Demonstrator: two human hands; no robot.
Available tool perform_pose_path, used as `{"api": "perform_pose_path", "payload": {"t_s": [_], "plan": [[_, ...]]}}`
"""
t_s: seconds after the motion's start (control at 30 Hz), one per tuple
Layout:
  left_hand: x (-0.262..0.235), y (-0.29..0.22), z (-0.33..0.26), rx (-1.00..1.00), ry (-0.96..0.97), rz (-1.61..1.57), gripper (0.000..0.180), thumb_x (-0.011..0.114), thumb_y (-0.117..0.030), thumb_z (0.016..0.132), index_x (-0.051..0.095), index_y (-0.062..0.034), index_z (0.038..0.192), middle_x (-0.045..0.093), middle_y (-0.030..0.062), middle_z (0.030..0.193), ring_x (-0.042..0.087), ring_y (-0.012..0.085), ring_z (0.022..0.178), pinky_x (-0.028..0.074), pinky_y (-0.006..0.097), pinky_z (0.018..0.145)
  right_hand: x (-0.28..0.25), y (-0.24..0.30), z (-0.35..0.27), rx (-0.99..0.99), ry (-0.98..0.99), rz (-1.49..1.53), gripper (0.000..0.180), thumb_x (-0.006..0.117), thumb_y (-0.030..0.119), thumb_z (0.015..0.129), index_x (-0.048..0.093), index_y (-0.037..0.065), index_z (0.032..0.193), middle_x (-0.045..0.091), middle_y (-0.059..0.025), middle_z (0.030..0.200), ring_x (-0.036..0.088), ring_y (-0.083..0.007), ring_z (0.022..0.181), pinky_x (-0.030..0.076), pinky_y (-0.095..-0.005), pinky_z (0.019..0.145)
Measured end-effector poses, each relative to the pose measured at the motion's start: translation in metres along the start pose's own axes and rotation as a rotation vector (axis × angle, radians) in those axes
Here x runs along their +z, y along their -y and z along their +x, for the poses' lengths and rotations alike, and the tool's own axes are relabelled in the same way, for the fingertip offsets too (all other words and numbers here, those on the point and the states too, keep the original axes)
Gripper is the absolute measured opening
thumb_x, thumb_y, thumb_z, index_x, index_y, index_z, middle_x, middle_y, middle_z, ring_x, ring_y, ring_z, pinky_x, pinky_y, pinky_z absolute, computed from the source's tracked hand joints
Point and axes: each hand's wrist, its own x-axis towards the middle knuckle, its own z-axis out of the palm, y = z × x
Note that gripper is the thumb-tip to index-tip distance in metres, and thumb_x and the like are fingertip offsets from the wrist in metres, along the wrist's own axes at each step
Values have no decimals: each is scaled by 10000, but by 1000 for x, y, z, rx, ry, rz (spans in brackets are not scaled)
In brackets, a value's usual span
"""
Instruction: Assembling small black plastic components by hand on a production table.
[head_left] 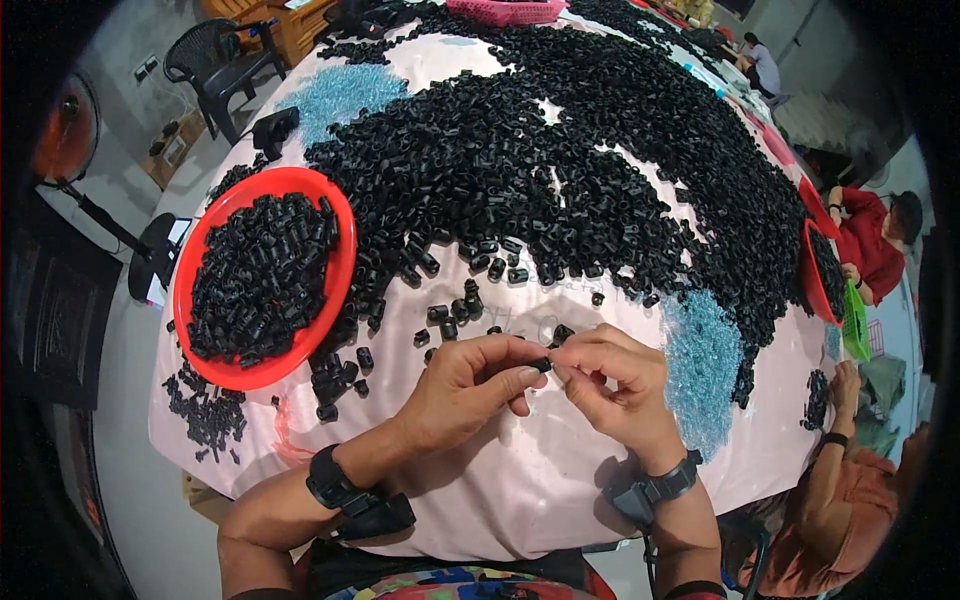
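black piece: partly hidden from me | black piece (541, 366) covered by the left fingers (508, 386) | right fingers (592, 358): whatever sits between the tips, too small for me to tell | pink basket (505, 12): cropped by top edge | fan (62, 138), orange-sleeved person (848, 510): lost partly in dark rim

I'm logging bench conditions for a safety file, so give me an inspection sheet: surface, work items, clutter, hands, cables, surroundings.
Surface: pale pink table covering, largely hidden under small parts.
Work items: small black part at the fingertips; broad heap of black parts; red basin holding more.
Clutter: bluish clear pieces piled at right and far left; loose black parts beside the basin.
Hands: left hand pinches the small black part; right hand has its fingers against or beside it, grip unclear.
Cables: dark cord below the right wrist.
Surroundings: fan and black chair at left; person in red at right.
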Motion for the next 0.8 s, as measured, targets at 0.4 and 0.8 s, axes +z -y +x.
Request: {"api": "perform_pose_path", "payload": {"t_s": [0.4, 0.8], "plan": [[-2, -9, -2, -139, -46, -200, 196, 600, -79, 1031, 630, -11, 1211, 715, 89, 1126, 685, 88, 826, 524, 179, 685, -8, -13, 3, 183, -296, -201, 205, 682, -12, 875, 764, 31, 1058, 662, -52, 839, 621, -139, 713, 475, -247, 588], [-17, -9, -3, -7, -114, -95, 236, 570, -127, 1052, 591, -4, 1252, 697, 90, 1135, 727, 148, 950, 551, 207, 713, -15, -30, 9, -44, -57, -426, 208, 684, 20, 854, 755, 25, 1049, 676, -110, 920, 643, -274, 867, 520, -354, 772]]}}
